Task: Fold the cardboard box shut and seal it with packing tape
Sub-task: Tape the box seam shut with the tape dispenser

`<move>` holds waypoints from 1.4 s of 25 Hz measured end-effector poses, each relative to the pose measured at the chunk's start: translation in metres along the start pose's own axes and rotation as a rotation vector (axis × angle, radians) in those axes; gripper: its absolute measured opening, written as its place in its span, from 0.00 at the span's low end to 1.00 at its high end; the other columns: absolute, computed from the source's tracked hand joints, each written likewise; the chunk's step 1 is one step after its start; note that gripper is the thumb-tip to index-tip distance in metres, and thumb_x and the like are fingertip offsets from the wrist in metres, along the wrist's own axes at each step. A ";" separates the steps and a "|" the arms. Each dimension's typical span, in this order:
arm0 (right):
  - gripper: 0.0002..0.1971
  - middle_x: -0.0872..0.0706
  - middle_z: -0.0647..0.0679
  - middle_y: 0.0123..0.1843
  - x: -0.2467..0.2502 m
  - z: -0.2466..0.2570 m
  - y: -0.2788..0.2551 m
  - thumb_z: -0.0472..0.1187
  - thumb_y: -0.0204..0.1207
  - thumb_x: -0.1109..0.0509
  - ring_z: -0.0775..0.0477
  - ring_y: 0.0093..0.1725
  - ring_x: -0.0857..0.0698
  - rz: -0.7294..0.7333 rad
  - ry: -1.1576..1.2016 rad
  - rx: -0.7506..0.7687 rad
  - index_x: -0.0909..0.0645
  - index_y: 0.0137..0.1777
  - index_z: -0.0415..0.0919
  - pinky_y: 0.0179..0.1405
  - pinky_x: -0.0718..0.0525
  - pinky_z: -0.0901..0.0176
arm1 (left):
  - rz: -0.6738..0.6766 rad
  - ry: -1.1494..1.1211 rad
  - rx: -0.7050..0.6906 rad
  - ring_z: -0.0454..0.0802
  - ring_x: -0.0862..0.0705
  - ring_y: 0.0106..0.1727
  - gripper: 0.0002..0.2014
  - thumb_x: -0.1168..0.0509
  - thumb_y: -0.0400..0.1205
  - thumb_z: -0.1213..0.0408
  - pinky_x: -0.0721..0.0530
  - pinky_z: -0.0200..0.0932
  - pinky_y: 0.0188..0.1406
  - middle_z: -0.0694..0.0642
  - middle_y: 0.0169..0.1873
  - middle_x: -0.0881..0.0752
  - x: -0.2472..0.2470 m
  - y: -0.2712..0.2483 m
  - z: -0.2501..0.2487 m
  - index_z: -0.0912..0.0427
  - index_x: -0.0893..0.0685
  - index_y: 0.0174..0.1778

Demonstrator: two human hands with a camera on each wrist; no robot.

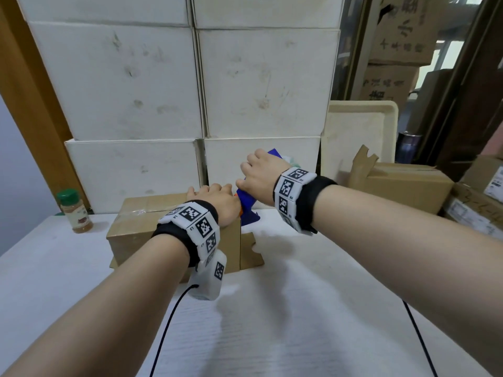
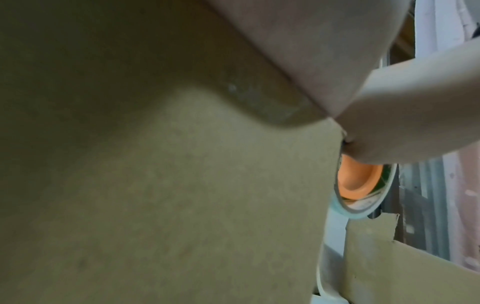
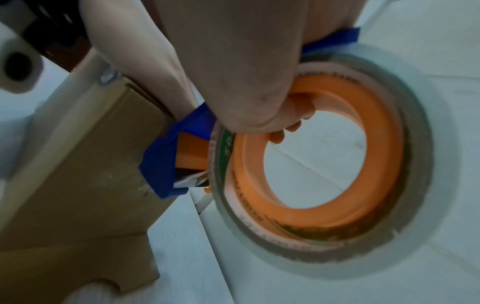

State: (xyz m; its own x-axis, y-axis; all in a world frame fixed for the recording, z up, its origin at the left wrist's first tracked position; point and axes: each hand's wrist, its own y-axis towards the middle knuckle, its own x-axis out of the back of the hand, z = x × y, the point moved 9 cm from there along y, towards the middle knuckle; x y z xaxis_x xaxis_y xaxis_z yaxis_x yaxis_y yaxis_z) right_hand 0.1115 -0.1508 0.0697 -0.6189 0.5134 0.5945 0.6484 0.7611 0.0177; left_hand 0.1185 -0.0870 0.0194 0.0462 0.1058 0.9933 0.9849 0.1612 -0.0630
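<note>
The box [image 1: 141, 227] sits mid-frame on the white worktop [image 1: 272, 308], its top flaps down with clear tape along the seam. The left hand [image 1: 217, 202] lies flat on its right end, fingers straight. The right hand [image 1: 261, 175] grips the blue-and-orange dispenser [image 1: 249, 208] at the box's right edge, fingers curled through the tape roll [image 3: 337, 185]. A spice jar [image 1: 76, 210] stands at left.

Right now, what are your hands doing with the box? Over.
Left hand presses brown cardboard box top. Right hand grips blue-and-orange tape dispenser at box's right end. Nothing blocking.
</note>
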 end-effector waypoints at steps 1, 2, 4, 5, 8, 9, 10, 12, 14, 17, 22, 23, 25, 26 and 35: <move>0.15 0.20 0.41 0.61 0.002 0.001 0.002 0.43 0.83 0.44 0.38 0.62 0.23 0.023 -0.023 0.000 0.23 0.65 0.43 0.61 0.28 0.50 | -0.004 0.001 -0.002 0.58 0.39 0.81 0.26 0.56 0.85 0.53 0.51 0.62 0.82 0.56 0.80 0.36 0.001 0.000 0.000 0.52 0.40 0.80; 0.15 0.20 0.42 0.61 0.005 0.001 0.004 0.45 0.83 0.43 0.39 0.62 0.23 0.039 -0.040 0.001 0.22 0.64 0.44 0.61 0.28 0.50 | -0.009 0.000 -0.006 0.58 0.39 0.81 0.25 0.57 0.85 0.54 0.51 0.62 0.82 0.56 0.80 0.36 0.002 0.000 0.000 0.52 0.39 0.80; 0.14 0.19 0.43 0.61 0.008 0.004 0.007 0.46 0.82 0.41 0.40 0.61 0.22 0.047 -0.040 0.016 0.22 0.63 0.45 0.60 0.28 0.51 | -0.010 -0.009 -0.011 0.58 0.39 0.81 0.25 0.57 0.86 0.55 0.50 0.61 0.82 0.56 0.80 0.36 0.002 0.000 0.001 0.51 0.38 0.80; 0.14 0.19 0.43 0.60 0.009 0.003 0.007 0.47 0.81 0.40 0.40 0.61 0.22 0.037 -0.027 0.027 0.21 0.63 0.45 0.60 0.28 0.52 | -0.008 -0.010 -0.014 0.58 0.39 0.81 0.24 0.57 0.86 0.54 0.50 0.61 0.82 0.56 0.80 0.35 0.001 0.000 0.001 0.51 0.38 0.80; 0.16 0.20 0.43 0.61 -0.002 -0.013 -0.002 0.43 0.79 0.39 0.39 0.62 0.23 -0.005 0.044 0.028 0.24 0.66 0.48 0.61 0.29 0.50 | -0.011 0.015 -0.022 0.58 0.39 0.81 0.25 0.58 0.87 0.53 0.50 0.61 0.82 0.56 0.80 0.36 0.001 0.000 0.002 0.51 0.40 0.81; 0.17 0.20 0.43 0.60 -0.011 -0.023 -0.009 0.41 0.79 0.39 0.39 0.62 0.23 -0.013 0.073 0.006 0.25 0.67 0.49 0.60 0.29 0.50 | -0.009 0.015 -0.022 0.58 0.39 0.81 0.25 0.58 0.87 0.54 0.51 0.61 0.82 0.56 0.80 0.37 0.001 0.000 0.002 0.51 0.40 0.81; 0.18 0.20 0.43 0.60 -0.020 -0.035 -0.016 0.39 0.79 0.40 0.38 0.61 0.23 -0.014 0.104 -0.028 0.26 0.68 0.50 0.60 0.28 0.50 | -0.007 0.011 -0.021 0.58 0.39 0.81 0.25 0.58 0.87 0.55 0.51 0.61 0.82 0.56 0.80 0.37 0.001 0.000 0.002 0.51 0.40 0.81; 0.20 0.21 0.42 0.60 -0.034 -0.053 -0.028 0.38 0.81 0.43 0.38 0.61 0.23 -0.004 0.148 -0.092 0.30 0.72 0.51 0.60 0.28 0.50 | -0.004 0.007 -0.018 0.58 0.39 0.81 0.25 0.58 0.87 0.55 0.51 0.61 0.82 0.56 0.81 0.37 0.002 -0.001 0.001 0.52 0.41 0.81; 0.21 0.21 0.41 0.61 -0.040 -0.061 -0.033 0.39 0.82 0.44 0.37 0.61 0.23 -0.017 0.173 -0.120 0.33 0.75 0.51 0.60 0.28 0.50 | -0.001 0.003 -0.015 0.58 0.39 0.81 0.25 0.58 0.87 0.56 0.51 0.61 0.82 0.56 0.81 0.37 0.003 -0.001 0.002 0.52 0.41 0.82; 0.22 0.22 0.41 0.61 -0.044 -0.057 -0.036 0.39 0.82 0.45 0.38 0.61 0.24 -0.050 0.220 -0.137 0.35 0.76 0.52 0.60 0.29 0.50 | 0.005 0.000 -0.004 0.58 0.39 0.81 0.25 0.58 0.86 0.57 0.52 0.61 0.83 0.56 0.81 0.38 0.002 -0.001 0.002 0.52 0.41 0.82; 0.24 0.23 0.42 0.60 -0.049 -0.060 -0.045 0.38 0.82 0.45 0.38 0.59 0.24 -0.070 0.326 -0.183 0.36 0.77 0.52 0.58 0.30 0.51 | 0.008 -0.004 0.000 0.58 0.40 0.81 0.25 0.57 0.86 0.57 0.52 0.60 0.82 0.56 0.81 0.38 0.000 0.002 0.002 0.51 0.42 0.82; 0.25 0.23 0.42 0.59 -0.051 -0.065 -0.047 0.37 0.82 0.45 0.38 0.58 0.24 -0.074 0.359 -0.210 0.36 0.78 0.53 0.58 0.30 0.51 | 0.006 -0.002 0.002 0.58 0.40 0.81 0.25 0.58 0.86 0.57 0.52 0.60 0.82 0.56 0.81 0.38 0.000 0.002 0.002 0.51 0.42 0.82; 0.26 0.23 0.41 0.58 -0.056 -0.074 -0.052 0.36 0.81 0.44 0.38 0.56 0.25 -0.077 0.420 -0.261 0.37 0.78 0.53 0.57 0.31 0.51 | 0.006 -0.004 0.004 0.58 0.40 0.81 0.25 0.57 0.86 0.57 0.52 0.60 0.82 0.55 0.81 0.38 0.000 0.002 0.003 0.51 0.42 0.82; 0.27 0.23 0.41 0.58 -0.057 -0.076 -0.053 0.35 0.80 0.44 0.38 0.56 0.25 -0.085 0.439 -0.274 0.37 0.78 0.54 0.57 0.31 0.51 | 0.008 -0.007 0.003 0.58 0.40 0.82 0.25 0.57 0.86 0.57 0.52 0.61 0.82 0.56 0.81 0.38 0.000 0.002 0.003 0.51 0.42 0.82; 0.25 0.24 0.44 0.59 -0.062 -0.044 -0.047 0.38 0.82 0.44 0.40 0.57 0.24 -0.004 0.397 -0.158 0.38 0.78 0.55 0.56 0.31 0.53 | 0.004 -0.019 0.003 0.58 0.41 0.82 0.25 0.57 0.86 0.58 0.53 0.60 0.83 0.56 0.81 0.38 0.000 0.003 0.002 0.51 0.42 0.82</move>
State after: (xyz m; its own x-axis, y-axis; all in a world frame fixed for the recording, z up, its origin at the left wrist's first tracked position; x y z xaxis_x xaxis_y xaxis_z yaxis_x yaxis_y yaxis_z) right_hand 0.1388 -0.2359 0.0674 -0.4225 0.2947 0.8571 0.7257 0.6765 0.1251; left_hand 0.1211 -0.0842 0.0190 0.0467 0.1249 0.9911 0.9842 0.1640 -0.0670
